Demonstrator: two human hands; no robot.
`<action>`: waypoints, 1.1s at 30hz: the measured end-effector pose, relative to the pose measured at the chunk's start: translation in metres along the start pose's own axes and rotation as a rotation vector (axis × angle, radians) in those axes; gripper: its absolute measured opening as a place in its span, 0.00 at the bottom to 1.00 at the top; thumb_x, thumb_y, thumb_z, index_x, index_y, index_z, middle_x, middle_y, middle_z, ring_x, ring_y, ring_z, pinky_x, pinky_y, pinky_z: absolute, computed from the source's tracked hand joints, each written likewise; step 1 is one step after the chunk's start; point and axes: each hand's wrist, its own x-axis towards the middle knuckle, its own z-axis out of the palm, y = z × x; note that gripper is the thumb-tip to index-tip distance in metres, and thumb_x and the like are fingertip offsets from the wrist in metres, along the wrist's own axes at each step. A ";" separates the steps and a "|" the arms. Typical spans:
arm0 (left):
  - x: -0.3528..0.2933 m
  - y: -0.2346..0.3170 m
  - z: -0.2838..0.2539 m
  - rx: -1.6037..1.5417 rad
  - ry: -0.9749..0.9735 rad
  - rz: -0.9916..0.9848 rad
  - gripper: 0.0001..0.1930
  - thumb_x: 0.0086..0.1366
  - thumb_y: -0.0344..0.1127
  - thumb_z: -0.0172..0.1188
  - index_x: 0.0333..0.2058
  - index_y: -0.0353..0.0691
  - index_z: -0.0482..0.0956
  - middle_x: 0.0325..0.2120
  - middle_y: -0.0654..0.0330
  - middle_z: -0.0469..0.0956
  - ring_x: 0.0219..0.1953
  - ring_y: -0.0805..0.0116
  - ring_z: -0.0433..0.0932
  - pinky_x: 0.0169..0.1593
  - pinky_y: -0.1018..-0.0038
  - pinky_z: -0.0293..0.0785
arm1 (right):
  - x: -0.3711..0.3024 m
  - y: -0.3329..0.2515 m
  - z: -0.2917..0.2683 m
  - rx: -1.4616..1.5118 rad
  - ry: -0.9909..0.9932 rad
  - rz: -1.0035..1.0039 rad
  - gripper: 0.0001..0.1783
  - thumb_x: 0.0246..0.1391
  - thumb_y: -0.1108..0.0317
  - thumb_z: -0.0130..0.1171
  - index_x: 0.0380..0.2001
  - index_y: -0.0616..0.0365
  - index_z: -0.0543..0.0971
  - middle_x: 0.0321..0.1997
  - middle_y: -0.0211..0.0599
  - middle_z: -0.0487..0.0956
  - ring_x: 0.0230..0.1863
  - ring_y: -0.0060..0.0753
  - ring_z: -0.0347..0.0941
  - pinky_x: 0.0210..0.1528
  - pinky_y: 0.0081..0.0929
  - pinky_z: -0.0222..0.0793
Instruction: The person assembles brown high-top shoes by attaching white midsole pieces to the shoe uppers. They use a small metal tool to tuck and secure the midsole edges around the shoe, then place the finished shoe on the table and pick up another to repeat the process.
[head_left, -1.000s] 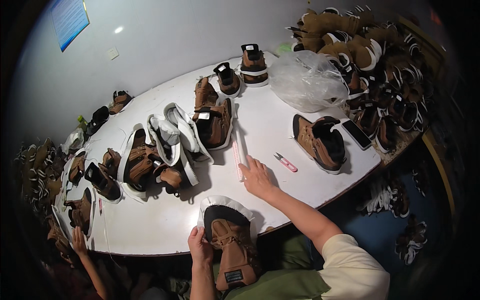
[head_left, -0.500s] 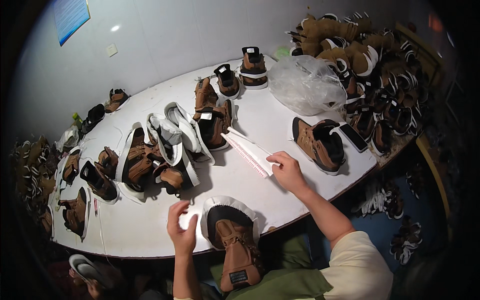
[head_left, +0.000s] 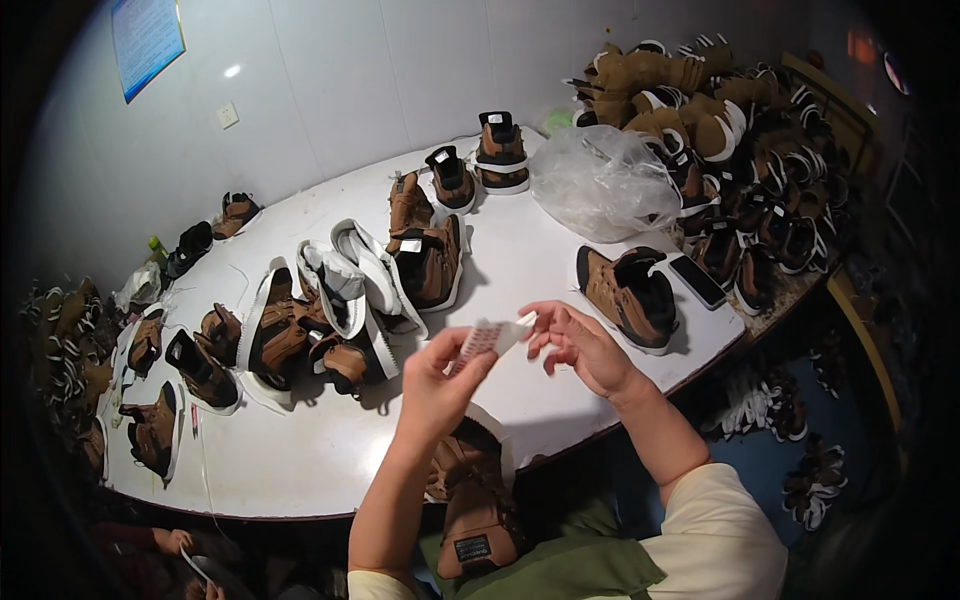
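In my left hand (head_left: pixel 437 385) a white sheet printed with rows of small red marks (head_left: pixel 487 340), seemingly stickers, is pinched between thumb and fingers above the table. Fingertips of my right hand (head_left: pixel 585 348) close on the sheet's white right end, while its other fingers curl loosely apart. Below my hands, a brown high-top shoe (head_left: pixel 475 500) with a black-edged toe rests on my lap, its toe against the table edge and partly hidden by my left forearm. To the right a single brown and black shoe (head_left: pixel 632 298) stands on the table.
A black phone (head_left: pixel 698 282) lies beside the single shoe. Behind it sits a clear plastic bag (head_left: pixel 603 185), near a large heap of shoes (head_left: pixel 690 95). More brown shoes (head_left: pixel 280 325) fill the left of the white table (head_left: pixel 290 450). At lower left another person's hand (head_left: pixel 178 541) shows.
My right hand has lifted the sheet off the table and brought it inward. My left hand has risen from beside the lap shoe and taken hold of the sheet.
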 end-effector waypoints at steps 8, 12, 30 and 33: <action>0.039 0.049 0.004 -0.204 -0.260 -0.155 0.16 0.59 0.32 0.64 0.44 0.30 0.76 0.34 0.61 0.80 0.34 0.78 0.76 0.40 0.79 0.73 | 0.004 0.024 0.025 0.199 -0.147 -0.148 0.30 0.56 0.67 0.59 0.60 0.61 0.64 0.54 0.37 0.71 0.56 0.30 0.66 0.60 0.31 0.60; 0.052 0.042 0.011 -0.191 -0.369 -0.223 0.16 0.59 0.33 0.65 0.44 0.30 0.77 0.34 0.61 0.80 0.33 0.78 0.77 0.38 0.80 0.74 | 0.004 0.032 0.030 0.298 -0.040 -0.137 0.28 0.55 0.72 0.58 0.58 0.60 0.65 0.52 0.34 0.72 0.54 0.27 0.67 0.57 0.28 0.64; 0.006 0.009 0.035 0.813 -0.054 0.592 0.16 0.48 0.25 0.66 0.39 0.39 0.79 0.33 0.57 0.76 0.34 0.58 0.75 0.36 0.69 0.73 | -0.008 0.062 0.019 0.274 0.355 -0.224 0.09 0.62 0.67 0.51 0.39 0.61 0.76 0.35 0.34 0.80 0.34 0.26 0.79 0.37 0.23 0.75; 0.008 -0.001 0.038 0.729 0.023 0.602 0.15 0.48 0.25 0.66 0.38 0.40 0.79 0.32 0.58 0.76 0.33 0.59 0.75 0.34 0.69 0.73 | -0.009 0.058 0.027 0.292 0.350 -0.241 0.12 0.63 0.66 0.49 0.41 0.63 0.76 0.37 0.35 0.80 0.36 0.27 0.78 0.40 0.25 0.75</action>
